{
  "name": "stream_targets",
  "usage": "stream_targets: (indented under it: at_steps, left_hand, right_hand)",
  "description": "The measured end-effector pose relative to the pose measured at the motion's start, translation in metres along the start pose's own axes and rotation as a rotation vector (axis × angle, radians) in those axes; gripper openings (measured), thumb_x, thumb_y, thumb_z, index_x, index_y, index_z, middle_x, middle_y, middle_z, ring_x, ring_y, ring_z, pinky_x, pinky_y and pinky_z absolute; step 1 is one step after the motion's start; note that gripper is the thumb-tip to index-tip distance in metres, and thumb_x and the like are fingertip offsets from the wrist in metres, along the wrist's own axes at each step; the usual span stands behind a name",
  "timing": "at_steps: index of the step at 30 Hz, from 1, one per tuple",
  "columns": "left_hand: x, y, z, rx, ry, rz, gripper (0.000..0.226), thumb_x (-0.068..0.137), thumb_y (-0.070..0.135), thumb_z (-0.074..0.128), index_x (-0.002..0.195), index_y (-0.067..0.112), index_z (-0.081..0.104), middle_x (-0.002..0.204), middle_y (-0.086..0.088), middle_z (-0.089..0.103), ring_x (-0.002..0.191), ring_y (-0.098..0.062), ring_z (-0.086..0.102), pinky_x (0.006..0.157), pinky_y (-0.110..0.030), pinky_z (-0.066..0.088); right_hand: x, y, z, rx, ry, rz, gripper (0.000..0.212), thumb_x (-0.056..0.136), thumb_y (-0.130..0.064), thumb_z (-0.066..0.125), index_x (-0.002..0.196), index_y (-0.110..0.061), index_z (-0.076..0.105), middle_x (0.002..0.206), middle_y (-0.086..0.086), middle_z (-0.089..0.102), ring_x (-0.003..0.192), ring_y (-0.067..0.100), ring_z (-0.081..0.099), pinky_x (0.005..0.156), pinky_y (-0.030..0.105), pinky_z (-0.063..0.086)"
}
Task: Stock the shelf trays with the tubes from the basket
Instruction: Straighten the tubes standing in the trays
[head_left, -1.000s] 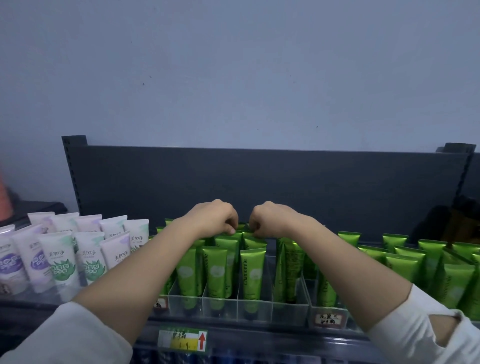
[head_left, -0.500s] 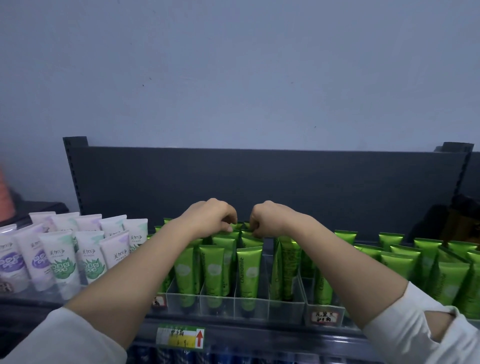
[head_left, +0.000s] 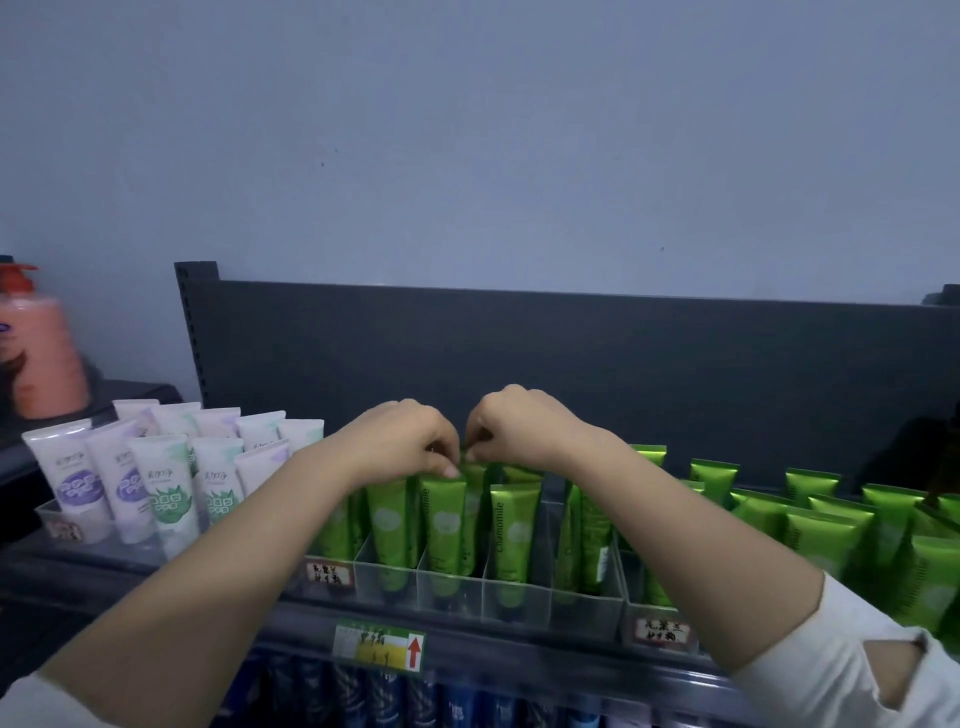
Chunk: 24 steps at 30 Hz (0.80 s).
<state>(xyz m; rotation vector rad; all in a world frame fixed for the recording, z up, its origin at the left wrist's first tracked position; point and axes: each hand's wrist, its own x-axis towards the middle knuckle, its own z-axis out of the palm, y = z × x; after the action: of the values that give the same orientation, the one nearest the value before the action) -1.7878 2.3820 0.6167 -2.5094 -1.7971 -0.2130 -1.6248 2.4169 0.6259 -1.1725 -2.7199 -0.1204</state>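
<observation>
Green tubes (head_left: 443, 525) stand upright in a clear divided shelf tray (head_left: 514, 603) at the middle of the shelf. My left hand (head_left: 402, 439) and my right hand (head_left: 519, 426) meet over the tray's back rows, fingers curled and pinched on the top crimp of a green tube (head_left: 474, 470) between them. Which hand bears the tube is hard to tell; both touch its top edge. The basket is out of view.
White and purple tubes (head_left: 166, 478) fill a tray at the left. More green tubes (head_left: 831, 519) crowd the right side. An orange pump bottle (head_left: 36, 353) stands far left. A dark back panel (head_left: 571, 353) rises behind the shelf; blue items sit below.
The view has shifted left and slightly down, bringing the orange bottle into sight. Both hands stay together on the tube tops in the same tray.
</observation>
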Motion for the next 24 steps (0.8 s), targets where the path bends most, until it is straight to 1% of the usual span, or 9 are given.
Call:
stream_targets:
  at_steps: [3,6,11,14,17,19,20,21,24]
  left_hand:
    - [-0.005,0.003,0.007,0.114,-0.023,0.011,0.022,0.085,0.035,0.063,0.106,0.027,0.068,0.101,0.01,0.069,0.096,-0.012,0.06,0.075,-0.023,0.031]
    - [-0.007,0.005,0.011,0.169,0.012,0.015,0.022,0.087,0.036,0.061,0.104,0.026,0.069,0.101,0.009,0.07,0.097,-0.014,0.06,0.077,-0.025,0.026]
    - [-0.007,0.005,0.012,0.117,0.042,0.005,0.024,0.085,0.038,0.063,0.104,0.027,0.071,0.103,0.009,0.071,0.098,-0.013,0.061,0.082,-0.025,0.027]
    - [-0.006,0.008,0.012,0.107,0.044,0.009,0.024,0.085,0.038,0.063,0.105,0.027,0.071,0.104,0.01,0.071,0.098,-0.012,0.061,0.082,-0.024,0.027]
    - [-0.004,0.009,0.012,0.079,0.02,-0.003,0.025,0.085,0.036,0.064,0.107,0.027,0.071,0.107,0.011,0.07,0.101,-0.012,0.06,0.085,-0.025,0.03]
    - [-0.003,0.01,0.011,0.058,-0.001,-0.006,0.026,0.084,0.036,0.065,0.108,0.027,0.07,0.109,0.011,0.07,0.103,-0.012,0.06,0.091,-0.027,0.034]
    - [-0.003,0.01,0.011,0.047,-0.006,-0.007,0.026,0.084,0.036,0.066,0.108,0.026,0.07,0.109,0.01,0.07,0.104,-0.012,0.06,0.091,-0.027,0.035]
    - [-0.003,0.01,0.011,0.034,-0.005,-0.011,0.027,0.083,0.036,0.067,0.108,0.026,0.07,0.109,0.01,0.07,0.104,-0.012,0.06,0.087,-0.025,0.036]
    - [-0.005,0.011,0.007,0.007,0.002,-0.019,0.026,0.081,0.035,0.069,0.106,0.027,0.07,0.105,0.009,0.07,0.1,-0.01,0.059,0.069,-0.017,0.032]
  right_hand:
    - [0.006,-0.007,0.008,-0.001,-0.05,-0.006,0.02,0.087,-0.03,0.062,0.104,-0.025,0.07,0.096,0.001,0.067,0.088,0.021,0.058,0.067,0.029,0.041]
    - [0.01,-0.008,0.014,0.014,-0.067,0.016,0.021,0.086,-0.028,0.063,0.105,-0.025,0.07,0.099,0.003,0.067,0.092,0.024,0.061,0.068,0.03,0.042]
    - [0.014,-0.005,0.013,0.041,-0.084,0.027,0.02,0.083,-0.03,0.068,0.102,-0.025,0.071,0.097,0.0,0.068,0.083,0.017,0.055,0.067,0.028,0.04]
    - [0.017,-0.003,0.013,0.074,-0.095,0.033,0.019,0.082,-0.028,0.069,0.1,-0.024,0.072,0.096,-0.001,0.069,0.089,0.019,0.06,0.065,0.028,0.04]
    - [0.019,-0.001,0.015,0.095,-0.1,0.026,0.019,0.081,-0.026,0.069,0.099,-0.023,0.073,0.095,0.0,0.069,0.09,0.02,0.062,0.064,0.028,0.042]
    - [0.021,0.0,0.015,0.113,-0.106,0.023,0.018,0.08,-0.026,0.07,0.098,-0.022,0.073,0.091,0.0,0.068,0.09,0.021,0.063,0.065,0.029,0.045]
    - [0.021,0.001,0.014,0.12,-0.112,0.021,0.017,0.08,-0.026,0.07,0.097,-0.021,0.073,0.088,0.0,0.067,0.089,0.021,0.063,0.066,0.031,0.048]
    - [0.021,0.002,0.014,0.126,-0.116,0.014,0.016,0.08,-0.026,0.07,0.096,-0.021,0.073,0.084,-0.001,0.065,0.088,0.021,0.063,0.068,0.033,0.051]
    - [0.021,0.004,0.013,0.154,-0.113,-0.001,0.014,0.081,-0.028,0.07,0.092,-0.021,0.073,0.079,-0.004,0.063,0.086,0.02,0.062,0.073,0.036,0.055]
